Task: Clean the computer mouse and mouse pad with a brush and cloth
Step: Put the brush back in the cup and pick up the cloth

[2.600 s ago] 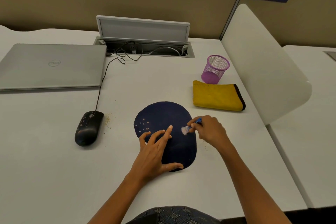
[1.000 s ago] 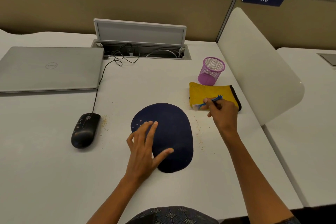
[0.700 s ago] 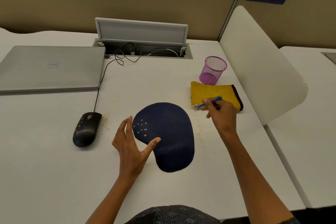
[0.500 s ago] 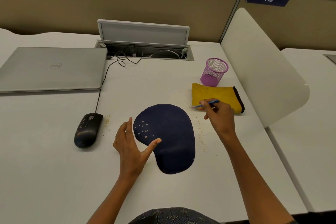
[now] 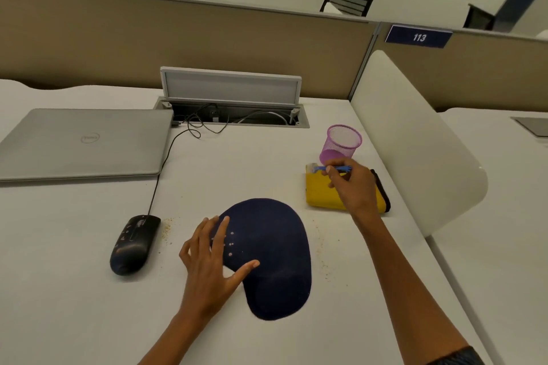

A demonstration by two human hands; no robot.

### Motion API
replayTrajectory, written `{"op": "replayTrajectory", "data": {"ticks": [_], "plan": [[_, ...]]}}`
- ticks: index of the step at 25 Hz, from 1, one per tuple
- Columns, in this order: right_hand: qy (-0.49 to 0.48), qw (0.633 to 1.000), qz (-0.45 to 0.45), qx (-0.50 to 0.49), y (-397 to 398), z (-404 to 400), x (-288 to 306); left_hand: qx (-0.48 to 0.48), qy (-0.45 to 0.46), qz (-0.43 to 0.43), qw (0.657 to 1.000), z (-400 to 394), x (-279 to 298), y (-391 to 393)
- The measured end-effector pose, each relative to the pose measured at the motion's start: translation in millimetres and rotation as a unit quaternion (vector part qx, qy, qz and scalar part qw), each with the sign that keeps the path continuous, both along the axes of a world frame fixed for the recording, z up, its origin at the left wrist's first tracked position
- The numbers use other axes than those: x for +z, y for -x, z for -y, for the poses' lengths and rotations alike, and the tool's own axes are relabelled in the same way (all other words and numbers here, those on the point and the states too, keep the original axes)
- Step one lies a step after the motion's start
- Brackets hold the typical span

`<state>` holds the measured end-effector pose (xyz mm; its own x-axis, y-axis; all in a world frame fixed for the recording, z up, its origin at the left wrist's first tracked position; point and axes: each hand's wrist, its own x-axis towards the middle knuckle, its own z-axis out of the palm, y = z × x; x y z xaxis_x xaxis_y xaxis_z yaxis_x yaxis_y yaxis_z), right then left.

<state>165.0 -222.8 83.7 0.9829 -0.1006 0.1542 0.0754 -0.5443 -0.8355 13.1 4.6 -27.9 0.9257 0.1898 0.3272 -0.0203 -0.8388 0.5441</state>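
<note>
While the fingers (image 5: 333,164) of the right hand (image 5: 354,187) pinch a small blue brush (image 5: 332,169) by its handle, its pale bristle end pointing left, the brush is held over the far edge of the folded yellow cloth (image 5: 321,195), just in front of the purple mesh cup (image 5: 341,144). The left hand (image 5: 213,261) lies open, its fingers straight and spread over the left edge of the dark blue mouse pad (image 5: 272,255), thumb reaching onto the pad; it grips nothing, and whether it presses down cannot be told. Pale crumbs show on the pad beside those fingers, and more grit lies on the white table (image 5: 89,290) to the pad's right and beside the black mouse (image 5: 133,243), which sits well to the left with specks on its top and its cable running up toward the closed laptop (image 5: 83,142). The pad looks only partly brushed, and the mouse not at all. Judging by where the brush is, the step in hand seems to be either setting the brush by the cup or trading it for the cloth. The next move likely calls for freeing the right hand, then taking up the cloth without scattering the crumbs further.
</note>
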Motion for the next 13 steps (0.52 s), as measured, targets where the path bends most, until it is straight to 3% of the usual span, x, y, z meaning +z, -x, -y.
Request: {"op": "replayTrajectory", "data": {"ticks": [6, 13], "plan": [[-0.061, 0.986, 0.061, -0.145, -82.4, 22.7, 12.9, 0.081, 0.066, -0.014, 0.994, -10.2, 0.6, -3.4], [0.105, 0.985, -0.045, -0.128, -118.8, 30.8, 1.5, 0.103, 0.087, -0.026, 0.991, -11.4, -1.5, -3.9]]}}
